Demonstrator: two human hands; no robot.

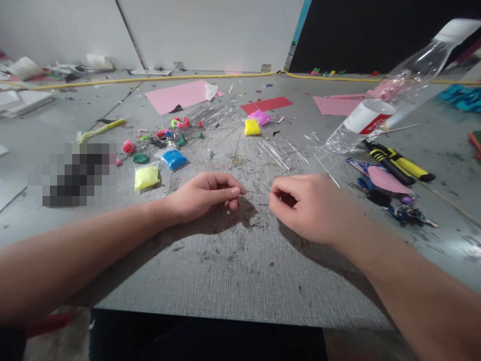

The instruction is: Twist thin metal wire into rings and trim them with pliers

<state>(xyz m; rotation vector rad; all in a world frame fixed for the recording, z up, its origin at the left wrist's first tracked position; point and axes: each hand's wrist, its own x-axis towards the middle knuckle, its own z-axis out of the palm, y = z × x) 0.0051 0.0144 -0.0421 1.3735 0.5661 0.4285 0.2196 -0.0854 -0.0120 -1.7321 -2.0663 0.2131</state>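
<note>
My left hand (205,194) rests on the grey mat (233,265) with thumb and fingers pinched together. My right hand (304,205) is curled closed just to its right. A very thin wire (257,193) spans the small gap between the two pinches, held at both ends. Several more thin clear wires (272,150) lie spread on the mat beyond my hands.
Small bags of coloured clay lie around: yellow (146,176), blue (175,159), yellow (251,127), magenta (260,117). A clear plastic bottle (383,100) leans at right over a yellow-black cutter (400,163). Pink paper sheets (180,95) and a yellow cord (158,77) lie farther back.
</note>
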